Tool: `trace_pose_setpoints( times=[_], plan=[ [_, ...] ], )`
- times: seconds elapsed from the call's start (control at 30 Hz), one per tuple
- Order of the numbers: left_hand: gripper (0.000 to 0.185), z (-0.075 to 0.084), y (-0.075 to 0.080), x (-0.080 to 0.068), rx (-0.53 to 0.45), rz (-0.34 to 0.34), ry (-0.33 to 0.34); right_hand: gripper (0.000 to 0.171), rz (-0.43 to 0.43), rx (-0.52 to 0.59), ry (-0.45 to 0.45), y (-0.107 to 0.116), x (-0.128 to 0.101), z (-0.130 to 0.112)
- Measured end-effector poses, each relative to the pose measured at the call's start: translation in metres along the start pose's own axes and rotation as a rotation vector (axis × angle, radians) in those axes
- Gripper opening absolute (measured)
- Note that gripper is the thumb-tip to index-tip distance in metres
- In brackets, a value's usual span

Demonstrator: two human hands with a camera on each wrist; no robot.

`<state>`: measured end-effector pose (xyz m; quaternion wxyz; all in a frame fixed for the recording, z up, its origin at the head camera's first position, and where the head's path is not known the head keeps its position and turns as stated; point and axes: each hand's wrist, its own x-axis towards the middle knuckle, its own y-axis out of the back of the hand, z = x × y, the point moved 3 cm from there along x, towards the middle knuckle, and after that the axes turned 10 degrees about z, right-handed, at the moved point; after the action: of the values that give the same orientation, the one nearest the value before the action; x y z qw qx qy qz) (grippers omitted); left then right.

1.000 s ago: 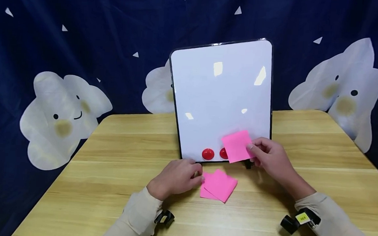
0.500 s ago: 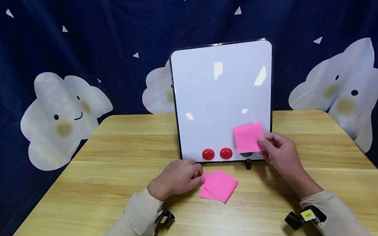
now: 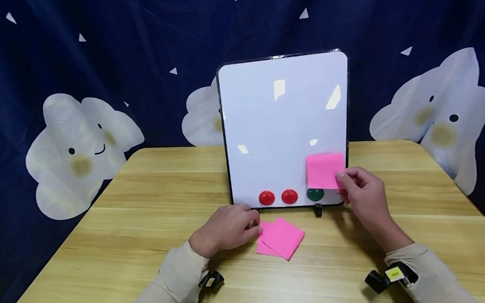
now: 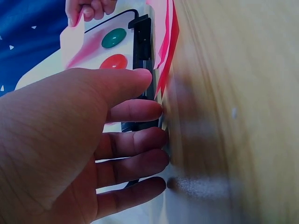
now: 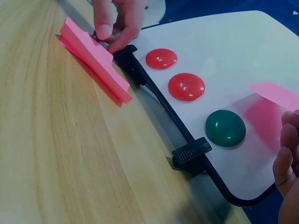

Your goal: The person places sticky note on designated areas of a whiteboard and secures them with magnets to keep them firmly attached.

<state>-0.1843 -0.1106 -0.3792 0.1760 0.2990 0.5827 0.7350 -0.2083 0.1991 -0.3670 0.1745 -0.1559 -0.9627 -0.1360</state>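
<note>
My right hand [image 3: 366,198] pinches a pink sticky note [image 3: 323,171] by its right edge, between thumb and fingers. The note is in front of the lower right of a whiteboard [image 3: 278,116]; its left part stands off the surface in the right wrist view, with a pink reflection below. My left hand [image 3: 227,229] rests fingertips on the table, fingers loosely bent, in front of the board's lower left corner. Beside its thumb lie several overlapping pink sticky notes [image 3: 284,239], with lifted edges in the right wrist view. Whether the thumb touches them, I cannot tell.
Along the board's bottom sit a red round magnet [image 3: 266,198], another red magnet [image 3: 289,196] and a green magnet [image 3: 316,195]. Black feet [image 5: 191,154] hold the board up on the wooden table [image 3: 137,228]. A dark blue cloud-print curtain [image 3: 129,33] hangs behind.
My right hand has carried the pink sticky note right and upward across the board, uncovering the second red magnet and then the green one. The left hand has stayed in place.
</note>
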Motion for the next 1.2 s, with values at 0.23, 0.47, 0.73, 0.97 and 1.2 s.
trace_pose_setpoints(
  times=[0.23,0.47,0.73,0.97,1.2],
  plan=[
    [0.016,0.000,0.001,0.000,-0.011,0.002,0.006,0.031,0.047,0.014,-0.017,0.001,0.004,0.002],
    [0.015,-0.001,0.001,0.000,-0.011,0.002,0.003,0.032,0.066,0.027,-0.040,-0.001,0.008,0.004],
    [0.016,0.000,0.000,-0.001,-0.015,-0.012,0.012,0.032,0.096,0.019,-0.042,-0.002,0.014,0.003],
    [0.017,0.000,0.000,-0.002,-0.021,-0.015,0.017,0.036,0.126,0.005,-0.071,-0.002,0.020,0.003],
    [0.016,-0.001,-0.001,-0.002,-0.023,-0.009,0.014,0.041,0.140,-0.037,-0.079,-0.001,0.027,-0.002]
  ],
)
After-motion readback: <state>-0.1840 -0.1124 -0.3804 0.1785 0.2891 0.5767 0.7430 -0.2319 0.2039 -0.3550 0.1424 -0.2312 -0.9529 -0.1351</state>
